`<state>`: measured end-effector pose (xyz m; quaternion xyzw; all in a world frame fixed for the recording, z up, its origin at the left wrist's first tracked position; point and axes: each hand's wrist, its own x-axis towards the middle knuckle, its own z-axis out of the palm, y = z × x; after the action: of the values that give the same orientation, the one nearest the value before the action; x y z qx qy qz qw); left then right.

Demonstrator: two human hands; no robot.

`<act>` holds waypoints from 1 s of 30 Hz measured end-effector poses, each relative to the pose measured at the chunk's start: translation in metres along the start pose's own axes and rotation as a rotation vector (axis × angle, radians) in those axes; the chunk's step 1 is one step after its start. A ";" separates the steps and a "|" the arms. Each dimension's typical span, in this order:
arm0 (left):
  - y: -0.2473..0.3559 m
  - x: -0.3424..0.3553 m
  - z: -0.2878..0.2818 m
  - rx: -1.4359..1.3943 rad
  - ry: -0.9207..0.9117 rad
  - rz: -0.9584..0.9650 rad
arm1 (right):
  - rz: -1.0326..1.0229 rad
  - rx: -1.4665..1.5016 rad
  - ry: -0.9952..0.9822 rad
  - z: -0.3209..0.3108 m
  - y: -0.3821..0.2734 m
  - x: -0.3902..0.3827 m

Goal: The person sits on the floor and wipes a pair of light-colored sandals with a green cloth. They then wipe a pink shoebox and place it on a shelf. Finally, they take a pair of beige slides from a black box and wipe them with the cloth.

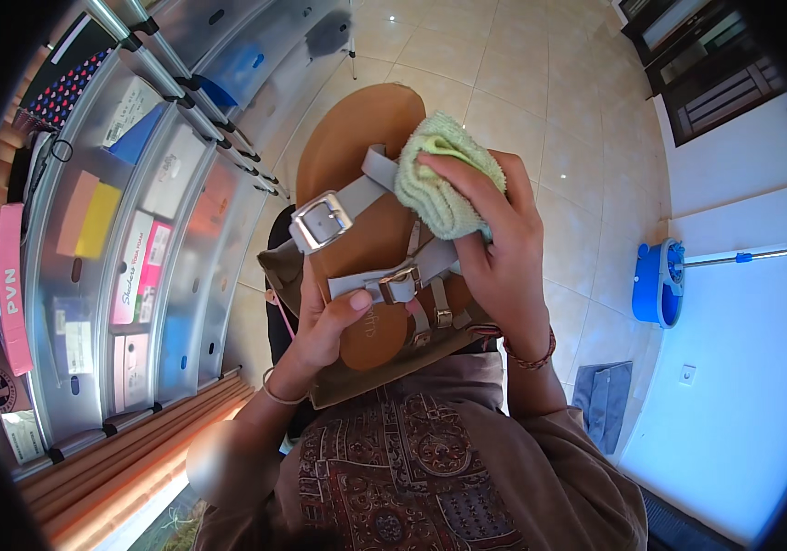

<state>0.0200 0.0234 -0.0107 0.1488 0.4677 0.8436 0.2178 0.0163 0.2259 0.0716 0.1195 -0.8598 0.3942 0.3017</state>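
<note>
A tan-soled sandal [356, 133] with grey straps and silver buckles is held up in front of me, its toe end pointing away. My left hand [324, 326] grips its near left side, the thumb on the strap by a buckle [322, 220]. My right hand [508, 243] is closed around a bunched light green cloth [444, 179], which touches the sandal's upper right edge and strap. Beneath, a second buckled sandal [442, 317] shows in part on a brown, flat-edged thing [347, 390] across my lap. I cannot make out what that thing is.
To the left stands a rack [214, 119] of clear shoe boxes, with a pink box [12, 289] at its side. A blue mop bucket [658, 285] with its handle is on the right, by a white wall [733, 367]. A grey mat [602, 404] lies on the tiled floor [586, 165].
</note>
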 end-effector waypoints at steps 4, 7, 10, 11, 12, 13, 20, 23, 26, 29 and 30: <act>0.002 -0.002 0.001 -0.020 -0.002 -0.008 | 0.091 -0.069 0.127 -0.003 0.005 0.004; 0.005 0.000 0.010 0.222 0.011 0.101 | 0.033 -0.020 0.203 -0.008 0.001 0.010; 0.006 0.005 0.018 0.414 -0.042 0.160 | 0.032 -0.016 0.098 -0.010 -0.020 0.007; 0.006 0.004 0.018 0.395 -0.031 0.148 | -0.074 -0.023 0.058 -0.010 -0.019 0.008; 0.006 0.004 0.018 0.376 -0.019 0.136 | -0.179 -0.030 0.018 -0.011 -0.017 0.009; 0.006 0.004 0.017 0.402 -0.015 0.141 | -0.213 -0.065 0.019 -0.013 -0.017 0.010; 0.005 0.005 0.013 0.622 -0.101 0.313 | -0.003 -0.133 0.283 -0.028 0.006 0.024; 0.001 0.007 0.012 0.666 -0.106 0.321 | -0.274 -0.143 0.203 -0.030 -0.008 0.019; 0.002 0.004 0.011 0.704 -0.101 0.262 | -0.265 -0.151 0.140 -0.027 -0.012 0.017; 0.006 0.005 0.015 0.771 -0.083 0.218 | -0.140 -0.118 0.163 -0.028 -0.003 0.019; 0.006 0.007 0.016 0.796 -0.073 0.206 | -0.196 -0.113 0.175 -0.028 -0.003 0.019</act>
<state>0.0204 0.0361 0.0028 0.2973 0.7320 0.6085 0.0744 0.0145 0.2462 0.0993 0.1510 -0.8353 0.3226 0.4188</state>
